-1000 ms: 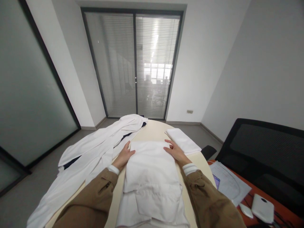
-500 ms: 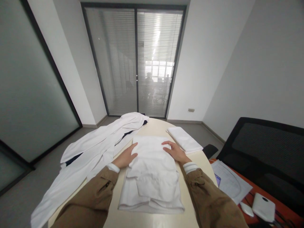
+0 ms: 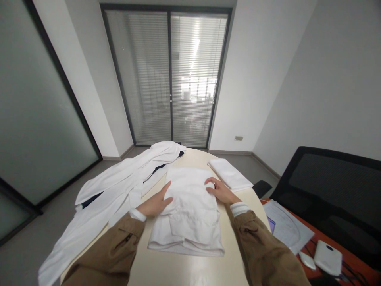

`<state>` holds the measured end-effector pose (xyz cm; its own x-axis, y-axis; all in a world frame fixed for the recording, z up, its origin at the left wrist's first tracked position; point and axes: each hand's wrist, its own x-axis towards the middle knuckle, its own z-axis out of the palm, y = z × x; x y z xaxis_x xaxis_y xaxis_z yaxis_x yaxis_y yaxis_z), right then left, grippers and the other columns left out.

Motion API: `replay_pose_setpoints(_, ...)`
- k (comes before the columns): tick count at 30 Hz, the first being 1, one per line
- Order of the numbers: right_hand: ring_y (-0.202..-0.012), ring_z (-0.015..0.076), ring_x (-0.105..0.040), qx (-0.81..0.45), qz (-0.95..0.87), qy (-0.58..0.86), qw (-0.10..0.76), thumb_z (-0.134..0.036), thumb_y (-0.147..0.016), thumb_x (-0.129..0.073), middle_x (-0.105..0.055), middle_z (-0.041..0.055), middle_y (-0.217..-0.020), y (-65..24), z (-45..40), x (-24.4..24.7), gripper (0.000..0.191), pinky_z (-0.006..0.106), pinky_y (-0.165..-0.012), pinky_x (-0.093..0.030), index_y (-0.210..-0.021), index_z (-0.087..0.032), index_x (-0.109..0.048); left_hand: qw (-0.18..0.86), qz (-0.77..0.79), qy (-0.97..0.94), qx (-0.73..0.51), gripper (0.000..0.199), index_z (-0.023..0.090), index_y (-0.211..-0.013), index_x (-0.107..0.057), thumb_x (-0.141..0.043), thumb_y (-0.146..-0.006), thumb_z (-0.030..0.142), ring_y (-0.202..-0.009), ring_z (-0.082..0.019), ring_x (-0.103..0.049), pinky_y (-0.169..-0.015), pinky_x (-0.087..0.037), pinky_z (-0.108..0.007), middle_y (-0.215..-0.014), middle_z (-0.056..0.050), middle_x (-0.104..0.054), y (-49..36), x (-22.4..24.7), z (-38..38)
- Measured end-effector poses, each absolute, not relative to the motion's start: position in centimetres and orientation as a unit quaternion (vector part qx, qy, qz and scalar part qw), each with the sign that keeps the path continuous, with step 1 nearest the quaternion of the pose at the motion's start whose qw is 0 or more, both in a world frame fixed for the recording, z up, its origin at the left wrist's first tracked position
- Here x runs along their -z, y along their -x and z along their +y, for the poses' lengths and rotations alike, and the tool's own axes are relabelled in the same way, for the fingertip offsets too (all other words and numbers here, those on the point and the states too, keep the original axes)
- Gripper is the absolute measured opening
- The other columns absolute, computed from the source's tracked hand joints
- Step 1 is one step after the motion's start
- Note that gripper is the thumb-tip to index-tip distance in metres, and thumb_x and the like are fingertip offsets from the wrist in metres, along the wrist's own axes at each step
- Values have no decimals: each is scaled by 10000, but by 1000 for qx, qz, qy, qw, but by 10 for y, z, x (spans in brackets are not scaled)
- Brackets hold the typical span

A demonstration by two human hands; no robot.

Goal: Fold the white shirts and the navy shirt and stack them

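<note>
A white garment (image 3: 193, 206), folded into a rough rectangle with loose wrinkled layers toward its near end, lies on the table in front of me. At its left edge rests my left hand (image 3: 155, 201), thumb and index finger spread apart against the cloth. My right hand (image 3: 220, 191) touches the opposite edge, its fingers slightly bent and apart. The undersides of both hands are hidden. Just beyond my right hand lies a neatly folded white cloth (image 3: 230, 174).
Long white garments (image 3: 119, 186) with dark parts drape over the left side of the round cream table (image 3: 190, 274). On the right stand a black mesh chair (image 3: 330, 198) and a red surface with papers (image 3: 287, 224), a white mouse (image 3: 307, 261) and a white device (image 3: 328, 257).
The garment's near edge has shifted away from me and slightly left. My left hand has moved a little left and toward me; my right hand stays nearly in place.
</note>
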<state>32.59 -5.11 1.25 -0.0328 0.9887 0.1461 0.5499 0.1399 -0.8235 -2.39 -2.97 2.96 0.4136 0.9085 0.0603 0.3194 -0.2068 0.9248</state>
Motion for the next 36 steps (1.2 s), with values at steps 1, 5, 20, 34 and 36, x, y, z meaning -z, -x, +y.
replay_pose_setpoints(1, -588, 139, -430, -272, -662, 590, 374, -442, -799, -638, -488, -44, -636, -325, -49, -10, 291, 268, -587, -370, -995, -230, -672, 446, 432, -708, -337, 694, 211, -1352, -569, -751, -713, 409, -1405, -296, -424, -1185, -273, -387, -1497, -107, -488, 20, -27, -28)
replay_pose_setpoints(5, -639, 155, -452, -186, -641, 617, 417, -490, -858, -551, -499, -25, -699, -318, -43, -7, 375, 294, -646, -395, -1090, -211, -650, 399, 445, -701, -389, 573, 188, -1366, -548, -607, -850, 430, -1417, -259, -408, -1206, -230, -384, -1493, -107, -495, 7, -19, -21)
replay_pose_setpoints(20, -662, 133, -469, -362, -723, 516, 283, -484, -802, -685, -649, 7, -952, -309, -82, -36, 365, 257, -607, -366, -1073, -240, -690, 421, 484, -614, -461, 480, 188, -1131, -666, -762, -702, 379, -927, -244, -642, -814, -510, -335, -1001, -90, -685, 14, -36, -42)
replay_pose_setpoints(34, -1299, 258, -501, -519, -683, 433, 277, -437, -741, -793, -503, 73, -1455, -304, -100, -50, 773, 390, -1094, -399, -1430, -279, -480, 584, 523, -459, -417, 883, 222, -1377, -453, -896, -627, 366, -910, -268, -674, -584, -557, -306, -1197, -153, -640, 16, -39, -58)
replay_pose_setpoints(36, -1258, 270, -532, -512, -688, 440, 265, -434, -737, -797, -541, 78, -1411, -305, -102, -52, 728, 400, -1067, -426, -1390, -264, -525, 606, 510, -442, -421, 803, 194, -1304, -496, -899, -623, 332, -893, -257, -677, -600, -565, -308, -1149, -147, -658, 18, -40, -58)
